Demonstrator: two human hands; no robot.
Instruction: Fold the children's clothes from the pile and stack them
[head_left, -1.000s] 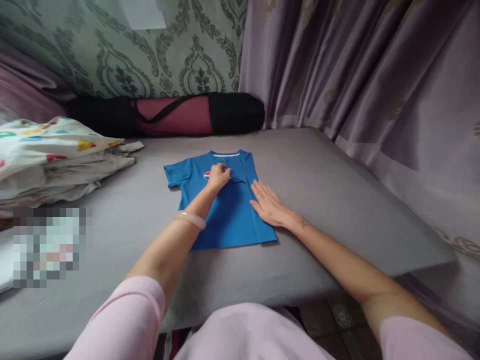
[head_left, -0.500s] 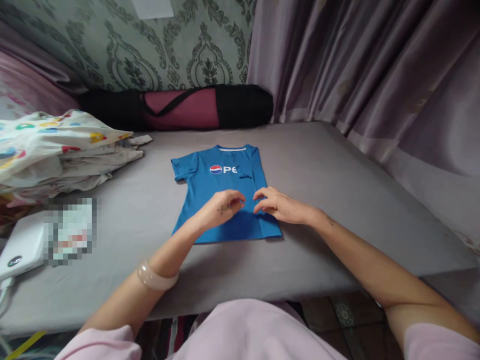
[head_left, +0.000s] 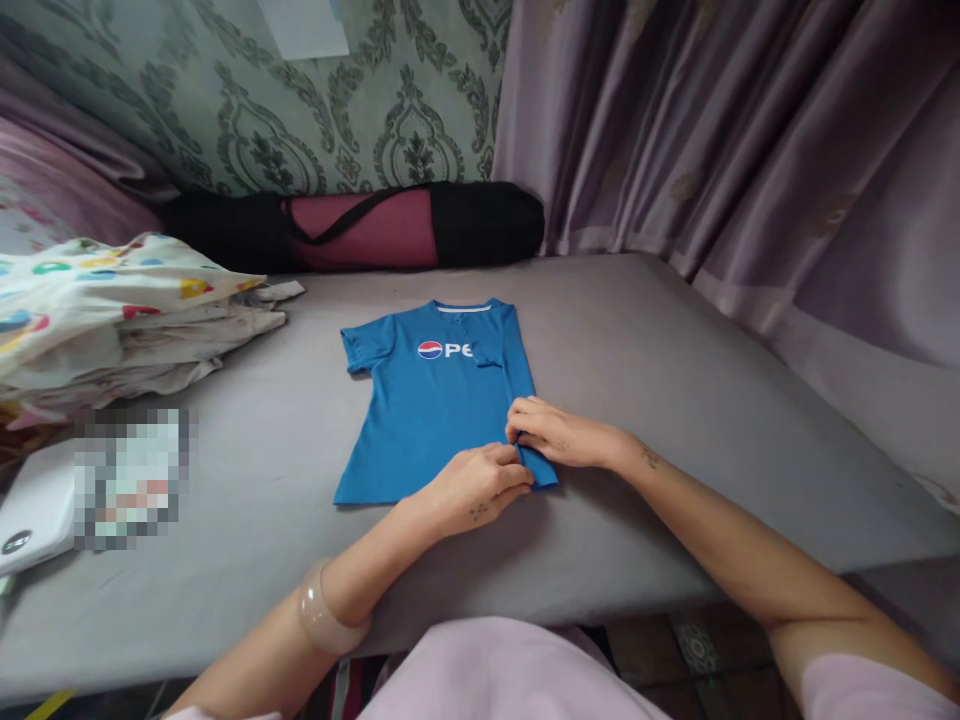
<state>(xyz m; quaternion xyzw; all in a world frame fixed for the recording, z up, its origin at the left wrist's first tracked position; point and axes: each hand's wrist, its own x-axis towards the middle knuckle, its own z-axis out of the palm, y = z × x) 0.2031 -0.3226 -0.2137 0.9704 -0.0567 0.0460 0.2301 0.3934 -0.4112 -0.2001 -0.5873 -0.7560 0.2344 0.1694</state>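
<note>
A blue T-shirt [head_left: 427, 420] with a round red, white and blue logo and the letters "PE" lies front up on the bed. Its right side is folded inward over the front, and the folded sleeve covers the rest of the lettering. My left hand [head_left: 484, 488] is closed on the cloth at the bottom hem, by the folded strip. Just above it, my right hand [head_left: 551, 432] pinches the inner edge of that strip. The fingertips of both hands are partly hidden. On my left wrist sits a pale bangle [head_left: 324, 612].
A pile of clothes [head_left: 142, 320] rests at the left. Nearer to me are a white power bank [head_left: 41, 500] and a blurred-out item [head_left: 139, 480]. Along the wall lies a black and maroon long bag [head_left: 360, 230]. Purple curtains [head_left: 637, 130] hang at the right.
Both hands, held apart over the shirt before, have come down onto its folded side. My left hand moved right and toward me to the hem, and the fingers have closed on the cloth.
</note>
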